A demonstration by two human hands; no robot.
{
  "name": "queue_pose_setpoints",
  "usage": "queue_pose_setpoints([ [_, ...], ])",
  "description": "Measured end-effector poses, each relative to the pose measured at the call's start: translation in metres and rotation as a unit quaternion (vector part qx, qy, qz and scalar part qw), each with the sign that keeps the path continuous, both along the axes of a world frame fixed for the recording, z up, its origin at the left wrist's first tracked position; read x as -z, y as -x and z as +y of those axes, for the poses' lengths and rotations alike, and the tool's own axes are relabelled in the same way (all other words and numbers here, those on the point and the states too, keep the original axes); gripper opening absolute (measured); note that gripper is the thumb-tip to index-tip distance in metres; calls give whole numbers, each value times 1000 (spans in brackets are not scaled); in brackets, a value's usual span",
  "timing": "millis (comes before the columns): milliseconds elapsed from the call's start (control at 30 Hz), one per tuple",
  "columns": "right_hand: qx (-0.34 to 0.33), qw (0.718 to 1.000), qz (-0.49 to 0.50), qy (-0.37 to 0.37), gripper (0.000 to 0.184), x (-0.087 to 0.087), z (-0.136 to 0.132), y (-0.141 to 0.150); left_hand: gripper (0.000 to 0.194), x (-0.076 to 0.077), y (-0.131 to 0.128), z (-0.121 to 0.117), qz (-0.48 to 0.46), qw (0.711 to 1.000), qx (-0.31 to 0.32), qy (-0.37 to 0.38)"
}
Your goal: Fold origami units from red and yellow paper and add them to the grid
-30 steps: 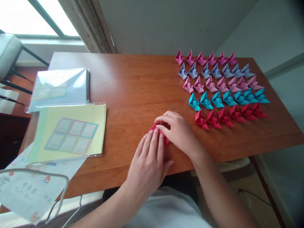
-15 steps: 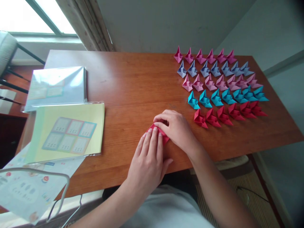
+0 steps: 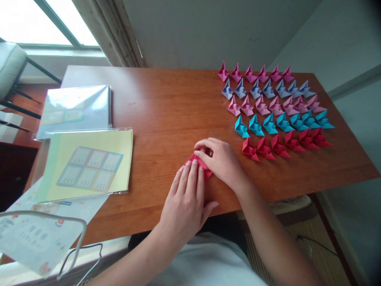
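A small folded piece of red paper [image 3: 208,174] lies on the wooden table in front of me, mostly covered by my hands. My left hand [image 3: 185,200] rests flat on it, fingers stretched out side by side and thumb apart. From the right, my right hand [image 3: 220,162] curls over the paper's far corner, with thumb and forefinger pinched together there. The fold under my fingers is hidden. Nearest to my right hand stands a row of red origami boats [image 3: 249,149].
Behind the red row stand rows of blue boats [image 3: 269,124], pink boats [image 3: 262,105], lavender boats [image 3: 256,90] and magenta boats [image 3: 250,74]. On the left lie a yellow paper pack [image 3: 89,169], a clear-wrapped pack [image 3: 89,97], a printed sheet [image 3: 32,234] and a bent metal frame [image 3: 80,221].
My right thumb and forefinger have slid slightly right along the paper's far edge. My left hand stays put on the paper. The camera view has shifted a little.
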State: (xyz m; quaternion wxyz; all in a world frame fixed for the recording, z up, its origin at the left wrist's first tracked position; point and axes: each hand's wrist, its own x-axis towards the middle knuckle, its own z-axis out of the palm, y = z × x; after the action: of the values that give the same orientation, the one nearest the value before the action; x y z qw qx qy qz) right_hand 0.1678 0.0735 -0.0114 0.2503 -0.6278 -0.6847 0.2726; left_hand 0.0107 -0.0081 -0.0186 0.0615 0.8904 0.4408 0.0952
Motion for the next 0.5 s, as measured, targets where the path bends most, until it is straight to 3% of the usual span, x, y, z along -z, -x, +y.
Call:
queue_pose_setpoints([
  [500,-5,999,-37,-26,11,2,6,1,80,1,-1,0,6,1000,4,-2],
])
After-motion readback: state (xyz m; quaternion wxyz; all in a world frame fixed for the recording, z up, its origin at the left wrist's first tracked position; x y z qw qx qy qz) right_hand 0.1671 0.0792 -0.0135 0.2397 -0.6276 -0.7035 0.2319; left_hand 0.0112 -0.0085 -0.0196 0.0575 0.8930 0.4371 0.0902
